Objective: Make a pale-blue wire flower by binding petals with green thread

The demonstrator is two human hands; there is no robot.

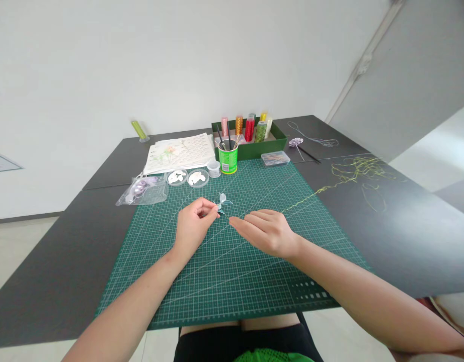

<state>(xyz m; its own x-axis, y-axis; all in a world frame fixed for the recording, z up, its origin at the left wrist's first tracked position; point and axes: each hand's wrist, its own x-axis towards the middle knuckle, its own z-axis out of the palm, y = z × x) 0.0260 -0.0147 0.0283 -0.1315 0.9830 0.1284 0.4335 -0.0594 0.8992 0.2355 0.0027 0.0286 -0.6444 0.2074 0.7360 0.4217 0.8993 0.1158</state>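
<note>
My left hand (194,221) is closed in a pinch above the cutting mat, holding a small sprig of pale blue petals (223,198) with thin curved pieces. The sprig's base is hidden between thumb and fingers. Just to the right, my right hand (262,231) has its fingers curled in, the knuckles up and the index side towards the sprig. A yellow-green thread (302,202) runs from behind this hand across the mat to a loose tangle on the dark table; the grip on it is hidden by the fingers.
Under my hands lies a green cutting mat (254,291). Beyond are a green cup of tools (228,161), a box (250,150) with thread spools, dishes of white pieces (198,178), a clear bag (149,192) and paper sheets (179,153). A purple flower (296,143) lies right.
</note>
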